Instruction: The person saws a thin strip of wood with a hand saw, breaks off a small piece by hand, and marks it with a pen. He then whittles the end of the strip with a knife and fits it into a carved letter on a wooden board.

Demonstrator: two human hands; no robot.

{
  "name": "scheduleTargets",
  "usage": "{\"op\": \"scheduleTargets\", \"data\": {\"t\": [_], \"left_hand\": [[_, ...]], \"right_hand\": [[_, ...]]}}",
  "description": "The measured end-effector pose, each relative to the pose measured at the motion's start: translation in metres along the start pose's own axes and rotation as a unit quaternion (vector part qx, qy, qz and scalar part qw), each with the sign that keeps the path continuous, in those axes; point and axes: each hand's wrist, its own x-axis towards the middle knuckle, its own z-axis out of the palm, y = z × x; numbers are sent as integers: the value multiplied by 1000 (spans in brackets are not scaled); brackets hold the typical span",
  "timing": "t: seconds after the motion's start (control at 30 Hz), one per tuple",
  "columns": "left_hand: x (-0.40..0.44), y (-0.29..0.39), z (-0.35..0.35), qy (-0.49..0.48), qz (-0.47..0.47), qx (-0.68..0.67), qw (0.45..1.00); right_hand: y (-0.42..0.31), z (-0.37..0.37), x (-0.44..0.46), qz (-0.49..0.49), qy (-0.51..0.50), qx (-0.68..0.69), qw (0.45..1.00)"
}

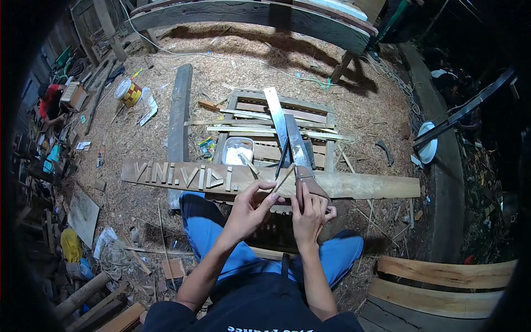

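My left hand (251, 206) pinches a thin wooden strip (285, 178) that slants up to the right above the board. Closed round the brown handle (312, 185) of a hand saw (297, 141) is my right hand (310, 216); the saw's blade points away from me. A long wooden board (359, 184) lies crosswise, with raised wooden letters (182, 174) on its left part. Beyond it sit a clear tub (239, 150) with white contents and a metal ruler (275, 113). A dark slim tool (282, 157) lies beside the saw.
A slatted wooden frame (331, 124) with loose strips stands beyond the board, beside a thick beam (180, 110). A yellow-red bucket (129, 93) is at the upper left. A bench (249, 19) crosses the back. A person in red (51, 105) is at far left. Planks (437, 299) lie lower right.
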Motion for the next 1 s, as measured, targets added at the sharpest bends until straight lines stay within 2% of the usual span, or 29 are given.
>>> {"op": "scheduleTargets", "data": {"t": [0.3, 0.43, 0.47, 0.53, 0.6, 0.63, 0.7, 0.73, 0.8, 0.87, 0.93, 1.0], "left_hand": [[0, 1, 11, 0, -22, 17, 1000], [-3, -2, 14, 20, 60, 102, 993], [-3, -2, 15, 26, 89, 146, 985], [-6, 5, 19, 27, 77, 144, 986], [-10, 12, 22, 28, 65, 141, 987], [-12, 15, 23, 12, 68, 175, 982], [-20, 30, 28, -12, 52, 226, 973], [-21, 32, 29, -14, 51, 226, 973], [-26, 32, 29, -15, 161, 350, 923], [-29, 28, 28, -11, 179, 348, 920], [-34, 37, 27, -10, 264, 431, 863], [-38, 42, 28, -7, 273, 436, 857]], "right_hand": [[0, -26, 3, 27, -12, 57, 998], [-3, -46, 11, 14, 18, 144, 989], [-6, -54, 14, 6, 24, 157, 987], [-11, -67, 20, -2, 29, 169, 985], [-14, -77, 27, -22, 17, 245, 969], [-17, -84, 31, -20, 17, 243, 970], [-21, -96, 38, -102, 17, 191, 976], [-20, -101, 39, -100, 17, 190, 977], [-14, -108, 42, -196, -27, 135, 971], [-11, -112, 45, -196, -48, 164, 965], [-8, -117, 46, -214, -65, 150, 963], [-7, -117, 46, -219, -72, 163, 959]]}}
